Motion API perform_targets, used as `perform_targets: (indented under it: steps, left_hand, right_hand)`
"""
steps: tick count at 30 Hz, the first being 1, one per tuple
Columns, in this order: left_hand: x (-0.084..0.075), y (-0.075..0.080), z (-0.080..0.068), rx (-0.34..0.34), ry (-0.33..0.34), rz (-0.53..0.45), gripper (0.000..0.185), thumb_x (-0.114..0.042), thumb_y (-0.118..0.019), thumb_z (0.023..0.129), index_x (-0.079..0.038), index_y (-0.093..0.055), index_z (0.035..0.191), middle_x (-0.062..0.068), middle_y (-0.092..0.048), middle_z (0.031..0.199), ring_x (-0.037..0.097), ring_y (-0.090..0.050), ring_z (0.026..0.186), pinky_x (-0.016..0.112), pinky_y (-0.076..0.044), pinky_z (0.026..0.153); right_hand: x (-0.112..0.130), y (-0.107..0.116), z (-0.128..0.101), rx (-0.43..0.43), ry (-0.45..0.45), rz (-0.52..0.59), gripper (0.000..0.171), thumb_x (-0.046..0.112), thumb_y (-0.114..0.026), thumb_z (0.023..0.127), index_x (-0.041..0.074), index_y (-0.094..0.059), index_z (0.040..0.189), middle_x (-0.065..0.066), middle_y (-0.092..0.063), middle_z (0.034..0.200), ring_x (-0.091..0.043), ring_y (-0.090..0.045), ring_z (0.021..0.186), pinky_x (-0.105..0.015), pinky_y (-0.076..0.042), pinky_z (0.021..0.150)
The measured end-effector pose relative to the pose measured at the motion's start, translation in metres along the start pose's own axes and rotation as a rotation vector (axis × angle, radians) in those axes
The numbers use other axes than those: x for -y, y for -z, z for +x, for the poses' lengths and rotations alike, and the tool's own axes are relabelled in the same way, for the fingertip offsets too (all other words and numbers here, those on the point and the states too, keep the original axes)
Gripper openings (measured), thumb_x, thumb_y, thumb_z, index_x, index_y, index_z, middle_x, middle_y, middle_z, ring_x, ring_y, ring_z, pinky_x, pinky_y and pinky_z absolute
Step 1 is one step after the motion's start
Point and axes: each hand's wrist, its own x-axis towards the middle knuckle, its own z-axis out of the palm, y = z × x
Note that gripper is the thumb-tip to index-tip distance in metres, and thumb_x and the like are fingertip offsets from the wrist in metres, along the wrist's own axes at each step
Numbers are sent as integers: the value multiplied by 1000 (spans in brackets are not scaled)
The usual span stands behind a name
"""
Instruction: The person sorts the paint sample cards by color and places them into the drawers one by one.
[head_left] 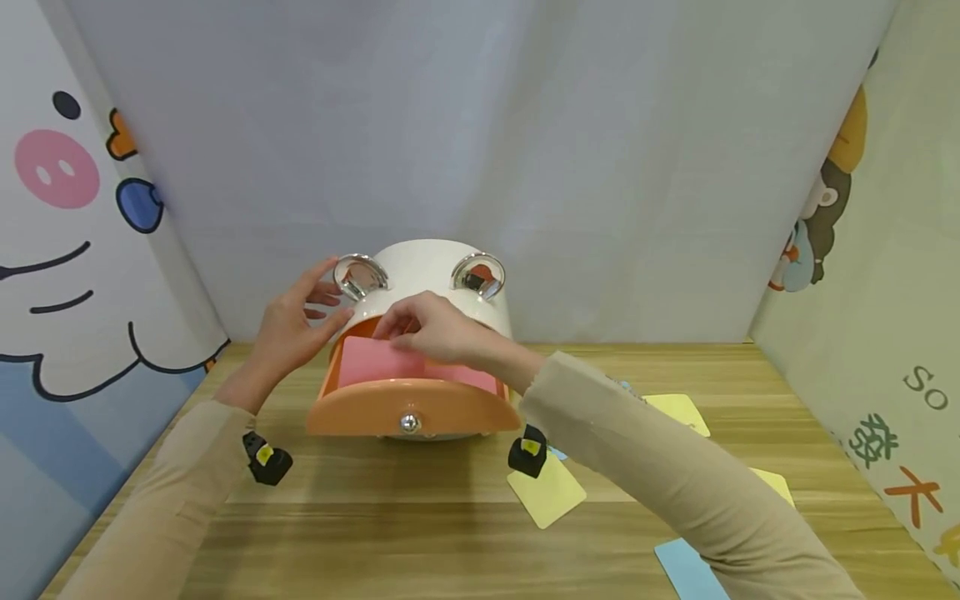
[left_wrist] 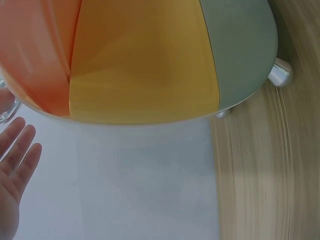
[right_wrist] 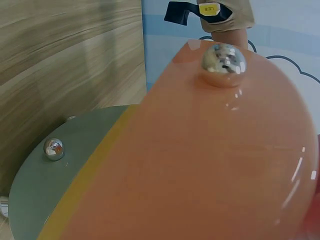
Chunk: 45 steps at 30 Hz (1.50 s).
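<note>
A rounded white cabinet (head_left: 423,260) with two chrome ring ears stands at the back of the table. Its top orange drawer (head_left: 360,410), with a round chrome knob (head_left: 409,423), is pulled out. My right hand (head_left: 442,329) reaches over the drawer and pinches the top edge of a pink card (head_left: 375,360). Another pink card (head_left: 472,379) lies to the right inside the drawer. Beside the cabinet's left side, my left hand (head_left: 288,329) has its fingers spread loosely, fingertips right at the left ear (head_left: 351,287). The left wrist view shows these fingers (left_wrist: 20,155) extended below the cabinet's edge.
Beneath the orange drawer are a yellow drawer (left_wrist: 145,65) and a green drawer (left_wrist: 242,50), both pushed in. Yellow cards (head_left: 547,493) and a blue card (head_left: 690,571) lie on the wooden table at the right. Cloth walls stand at the back and both sides.
</note>
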Motion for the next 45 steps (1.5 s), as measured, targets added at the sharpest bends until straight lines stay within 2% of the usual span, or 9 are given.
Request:
perform_targets:
  steps: [9,15,23,28,31,39,45]
  left_hand:
    - [0,-1,-1,-5,1,4,66,-4,-67,81,-9,-36,139,22,-61,101,35,-62,87,50,-52,71]
    - [1,-1,-1,-14,-24,21,66,-3,-68,79,-9,-38,138,22,-61,101,35,-62,86,50,-52,70]
    - [-2,0,-1,-9,-16,10,65,-3,-67,81,-9,-37,139,21,-60,101,35,-62,87,51,-51,71]
    - [-2,0,-1,-9,-14,4,65,-4,-67,81,-9,-37,138,21,-60,102,34,-62,87,50,-52,71]
    - [-1,-1,-1,-9,-15,1,65,-4,-67,80,-9,-37,138,21,-60,102,34,-62,87,50,-52,71]
    - [-1,-1,0,-10,-13,0,65,-4,-67,80,-9,-37,139,21,-60,102,35,-62,87,51,-52,71]
    - [0,-2,-1,-4,-1,5,66,-4,-67,81,-10,-36,139,20,-60,102,33,-61,87,50,-52,72]
  right_hand:
    - [-1,-4,2,-26,17,-96,19,-3,-58,84,-2,-65,103,-12,-65,95,-15,-57,80,-16,-45,72]
    - [-3,3,-3,-48,48,-103,20,-2,-60,84,-2,-65,103,-12,-65,97,-14,-59,82,-16,-46,75]
    - [3,18,-24,-158,68,57,16,4,-61,83,3,-66,99,-5,-63,87,-15,-60,75,-19,-47,72]
    - [7,22,-47,-228,111,202,18,4,-63,81,1,-64,99,-5,-60,84,-15,-57,75,-22,-47,70]
    - [9,21,-64,-251,153,240,18,3,-64,80,-1,-63,98,-6,-60,83,-16,-56,74,-25,-48,68]
    - [7,-5,-103,-347,269,159,20,5,-68,77,3,-64,96,-3,-61,81,-12,-55,71,-21,-45,57]
    - [-6,-38,-116,-388,334,188,20,4,-71,75,2,-64,94,-8,-61,81,-10,-54,69,-21,-47,53]
